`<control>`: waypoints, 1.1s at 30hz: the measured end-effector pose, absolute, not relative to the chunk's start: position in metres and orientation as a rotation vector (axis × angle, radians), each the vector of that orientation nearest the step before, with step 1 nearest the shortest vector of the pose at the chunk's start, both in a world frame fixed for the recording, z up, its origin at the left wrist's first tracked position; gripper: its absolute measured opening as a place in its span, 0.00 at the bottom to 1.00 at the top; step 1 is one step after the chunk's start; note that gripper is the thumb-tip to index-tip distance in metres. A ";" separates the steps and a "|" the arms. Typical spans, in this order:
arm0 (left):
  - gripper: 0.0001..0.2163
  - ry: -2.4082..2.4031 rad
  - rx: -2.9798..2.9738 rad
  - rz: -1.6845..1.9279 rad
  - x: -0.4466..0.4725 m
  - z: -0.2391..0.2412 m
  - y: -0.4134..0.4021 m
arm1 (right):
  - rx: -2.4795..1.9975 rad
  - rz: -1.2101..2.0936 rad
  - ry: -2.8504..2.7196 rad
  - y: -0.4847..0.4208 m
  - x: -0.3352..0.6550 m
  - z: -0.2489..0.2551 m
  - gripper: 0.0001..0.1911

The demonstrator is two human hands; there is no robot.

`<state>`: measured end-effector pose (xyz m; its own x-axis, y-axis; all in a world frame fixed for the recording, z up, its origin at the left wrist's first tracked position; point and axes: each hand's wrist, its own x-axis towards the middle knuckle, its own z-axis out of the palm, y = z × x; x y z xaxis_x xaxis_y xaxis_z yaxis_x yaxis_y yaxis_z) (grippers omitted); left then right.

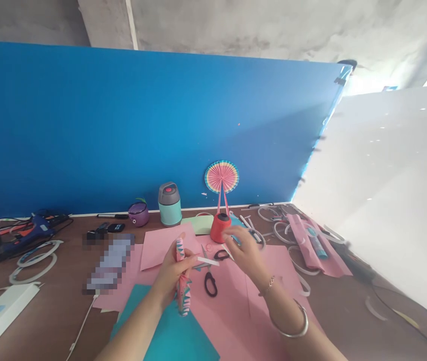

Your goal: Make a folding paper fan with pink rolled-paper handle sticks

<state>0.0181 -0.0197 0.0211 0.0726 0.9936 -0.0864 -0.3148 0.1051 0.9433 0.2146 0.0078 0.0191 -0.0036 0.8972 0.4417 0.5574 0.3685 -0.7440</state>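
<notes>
My left hand [171,273] is closed round a folded, pleated paper fan [182,281] in pink with teal and white zigzags, held upright over the table. A thin white strip [208,261] sticks out to the right from that fold. My right hand [244,250] hovers just right of the strip, fingers curled and partly blurred; what they hold, if anything, I cannot make out. Black-handled scissors [210,281] lie on pink paper sheets [236,301] between my hands. A teal sheet [172,336] lies under my left forearm.
A finished round paper fan [221,176] stands in a red cup [220,228] by the blue partition [142,130]. A teal flask [169,203], purple pot [139,214], blue glue gun [29,233], white rings [35,260] and a power strip [3,311] lie left; paper strips and glue bottle [314,245] right.
</notes>
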 end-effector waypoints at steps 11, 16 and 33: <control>0.26 0.971 0.890 1.105 0.018 0.012 -0.019 | -1.186 0.962 -1.782 0.001 0.198 0.013 0.05; 0.13 0.970 0.886 1.037 0.019 0.020 -0.023 | -1.077 0.928 -1.635 0.002 0.197 0.008 0.03; 0.29 1.003 0.851 1.257 0.010 0.012 -0.010 | -1.223 1.113 -1.461 0.008 0.206 0.011 0.15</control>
